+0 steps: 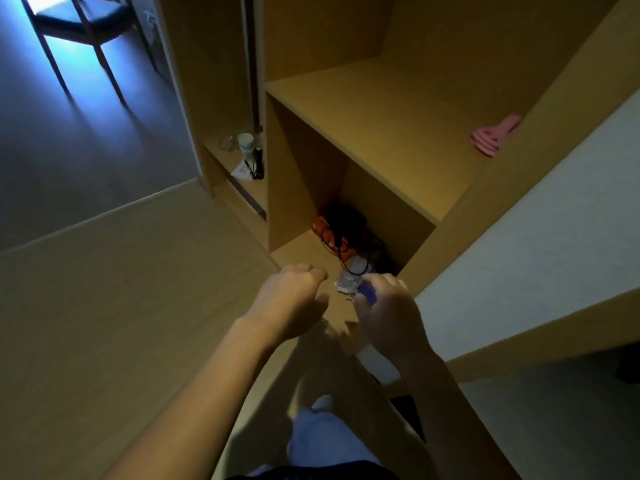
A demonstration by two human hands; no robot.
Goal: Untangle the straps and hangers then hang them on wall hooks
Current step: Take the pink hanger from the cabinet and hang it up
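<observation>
Two hands reach out over the wooden floor (104, 289) toward an open wooden shelf unit (381, 116). The left hand (291, 299) is seen from the back, its fingers (313, 271) curled together into a loose fist with nothing showing in them. The right hand (391, 317) has its fingers (388, 282) clamped round one blue-and-white object (367, 293); the blue end sticks out by the thumb and a white length runs back under the wrist; what it is cannot be told.

One tangle of straps (337, 237) lies at the bottom of the lower compartment (304, 168), just beyond the hands. It is a dark heap of orange webbing and thin black cords looped over one another; single straps cannot be counted. One clear plastic piece (348, 280) sits at its near edge, touching or just beside the right hand's thumb.

One small stack of pink hangers (493, 136) lies flat on the shelf above, at its right end, well apart from the tangle; the number in the stack cannot be told.

On a low side ledge (256, 195) to the left stand one white cup (246, 142), one black torch (258, 159) and one clear glass (228, 143), close together; one chair (79, 15) stands far off at the upper left, in bluish light.
</observation>
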